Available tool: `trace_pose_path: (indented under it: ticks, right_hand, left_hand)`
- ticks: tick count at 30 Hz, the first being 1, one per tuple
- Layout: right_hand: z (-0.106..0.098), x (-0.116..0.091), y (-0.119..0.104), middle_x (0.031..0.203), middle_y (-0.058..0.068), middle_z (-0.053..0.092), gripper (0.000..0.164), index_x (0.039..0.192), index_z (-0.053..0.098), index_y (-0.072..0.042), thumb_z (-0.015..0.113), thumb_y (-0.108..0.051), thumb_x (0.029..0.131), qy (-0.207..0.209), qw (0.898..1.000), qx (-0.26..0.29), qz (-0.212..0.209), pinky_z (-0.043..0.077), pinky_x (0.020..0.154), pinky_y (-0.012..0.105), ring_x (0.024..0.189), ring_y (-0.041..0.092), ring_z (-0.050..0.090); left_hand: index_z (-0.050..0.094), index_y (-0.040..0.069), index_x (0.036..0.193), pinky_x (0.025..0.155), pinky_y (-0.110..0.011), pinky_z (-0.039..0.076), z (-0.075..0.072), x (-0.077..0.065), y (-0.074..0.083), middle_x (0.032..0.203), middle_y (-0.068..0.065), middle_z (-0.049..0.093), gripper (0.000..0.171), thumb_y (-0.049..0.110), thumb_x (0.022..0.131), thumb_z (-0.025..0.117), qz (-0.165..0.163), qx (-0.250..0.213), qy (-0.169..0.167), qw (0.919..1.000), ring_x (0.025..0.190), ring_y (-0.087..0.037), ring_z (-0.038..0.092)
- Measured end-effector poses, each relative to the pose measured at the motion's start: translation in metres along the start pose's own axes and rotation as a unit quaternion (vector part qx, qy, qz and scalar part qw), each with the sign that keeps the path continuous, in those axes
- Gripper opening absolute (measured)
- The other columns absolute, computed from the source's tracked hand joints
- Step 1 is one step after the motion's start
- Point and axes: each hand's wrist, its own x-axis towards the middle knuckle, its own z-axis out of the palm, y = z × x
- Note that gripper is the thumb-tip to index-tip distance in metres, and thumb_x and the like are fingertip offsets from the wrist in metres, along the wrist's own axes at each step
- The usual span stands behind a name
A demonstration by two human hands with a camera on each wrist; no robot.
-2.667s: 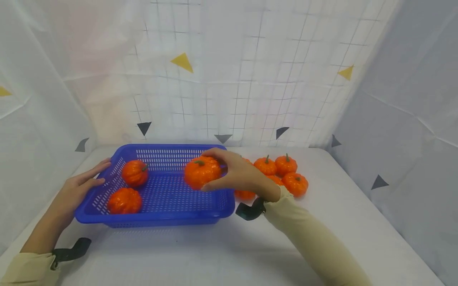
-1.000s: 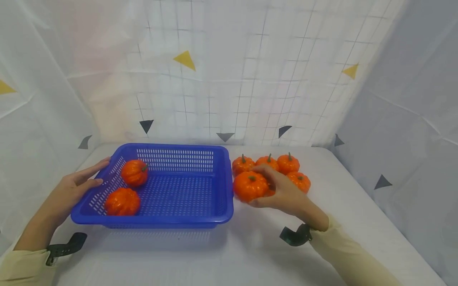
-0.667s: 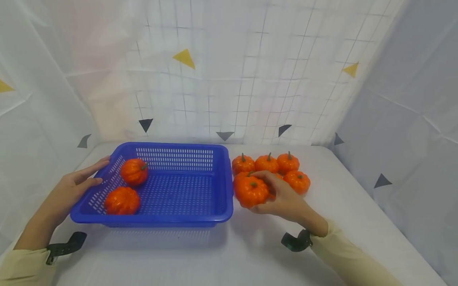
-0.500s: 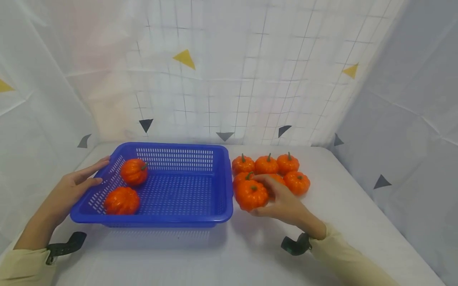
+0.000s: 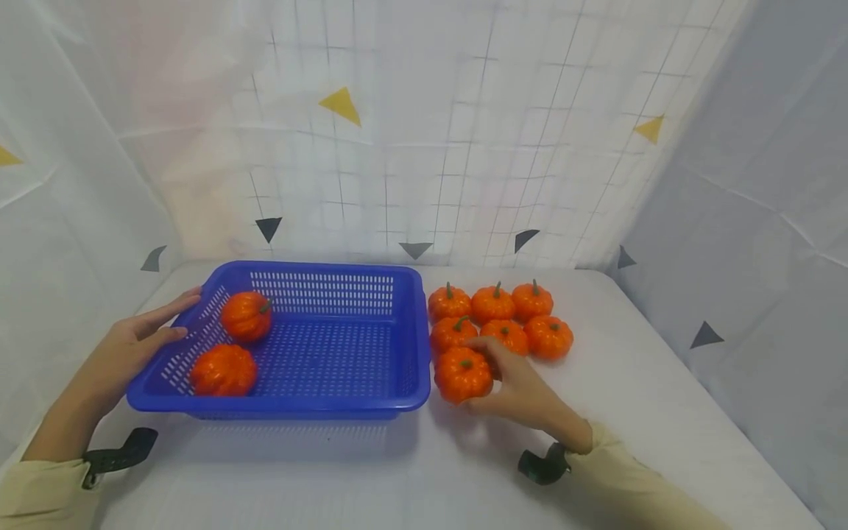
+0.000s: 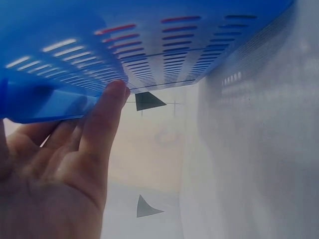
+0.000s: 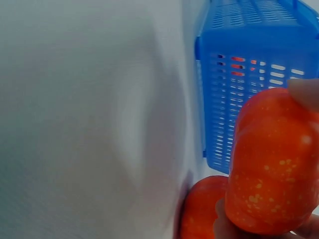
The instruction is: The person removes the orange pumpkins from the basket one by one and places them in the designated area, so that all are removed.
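My right hand [image 5: 523, 390] grips a small orange pumpkin [image 5: 462, 377] with a short green stem, thumb on the near side and fingers on the far side. It is close to the table, just off the blue basket's right wall. The right wrist view shows the pumpkin [image 7: 271, 164] large, with yellow specks. At the basket's left side, my left hand [image 5: 126, 350] touches the rim of the blue perforated basket [image 5: 278, 405] with its fingers extended. From below, the left wrist view shows a fingertip [image 6: 117, 87] against the slotted wall. Two pumpkins, one at the back [image 5: 244, 318] and one nearer [image 5: 224, 370], lie inside.
Right of the basket, several more pumpkins [image 5: 493, 304] stand in two rows on the white table [image 5: 318, 478]. A white sheet with grid lines [image 5: 424, 147] hangs behind, and grey-white sheets [image 5: 742, 221] flank the sides.
My right hand has left the space over the basket, moved right to the pumpkin group, then drawn a pumpkin towards me, in front of the rows. The left hand stays at the basket.
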Motion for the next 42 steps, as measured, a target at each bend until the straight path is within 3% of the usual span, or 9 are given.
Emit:
trace_pose_path:
  ticks: [9, 19, 32, 37, 42]
  right_hand:
    - [0.005, -0.001, 0.005, 0.132, 0.007, 0.063, 0.070, 0.139, 0.054, -0.008, 0.085, -0.016, 0.077, 0.007, 0.999, -0.020, 0.024, 0.048, 0.104, 0.057, 0.121, 0.031, 0.059]
    - [0.010, -0.001, 0.009, 0.127, 0.007, 0.064, 0.069, 0.133, 0.055, -0.008, 0.088, -0.016, 0.074, 0.010, 0.999, -0.024, 0.044, 0.049, 0.103, 0.057, 0.118, 0.030, 0.059]
    - [0.013, 0.000, 0.011, 0.123, 0.006, 0.065, 0.070, 0.130, 0.055, -0.007, 0.092, -0.020, 0.073, 0.008, 0.998, -0.040, 0.046, 0.051, 0.101, 0.055, 0.115, 0.028, 0.061]
    - [0.014, 0.000, 0.012, 0.123, 0.006, 0.065, 0.072, 0.131, 0.054, -0.006, 0.093, -0.022, 0.073, 0.002, 0.998, -0.048, 0.043, 0.050, 0.102, 0.054, 0.114, 0.027, 0.061]
    - [0.015, 0.000, 0.014, 0.123, 0.005, 0.064, 0.074, 0.134, 0.054, -0.005, 0.094, -0.022, 0.074, -0.001, 0.997, -0.064, 0.040, 0.048, 0.105, 0.054, 0.115, 0.026, 0.061]
  left_hand:
    - [0.035, 0.025, 0.163, 0.104, -0.087, 0.009, 0.000, 0.001, 0.000, 0.169, -0.007, 0.025, 0.056, 0.031, 0.110, 0.052, -0.009, 0.005, -0.002, 0.9999, 0.151, -0.055, 0.008]
    - [0.032, 0.029, 0.164, 0.096, -0.088, 0.026, 0.001, 0.002, 0.001, 0.168, -0.026, 0.019, 0.058, 0.035, 0.110, 0.052, -0.030, 0.020, -0.008, 0.9993, 0.147, -0.061, 0.013]
    - [0.032, 0.028, 0.164, 0.097, -0.085, 0.029, 0.000, 0.002, 0.002, 0.168, -0.025, 0.020, 0.057, 0.033, 0.111, 0.052, -0.026, 0.020, -0.008, 0.9994, 0.146, -0.061, 0.017]
    - [0.032, 0.028, 0.164, 0.098, -0.081, 0.035, 0.000, 0.003, 0.001, 0.167, -0.027, 0.022, 0.057, 0.034, 0.111, 0.051, -0.025, 0.036, -0.007, 0.9990, 0.143, -0.062, 0.024]
    - [0.033, 0.028, 0.164, 0.098, -0.082, 0.033, 0.000, 0.003, 0.000, 0.168, -0.024, 0.022, 0.057, 0.034, 0.111, 0.051, -0.029, 0.026, -0.009, 0.9992, 0.145, -0.060, 0.021]
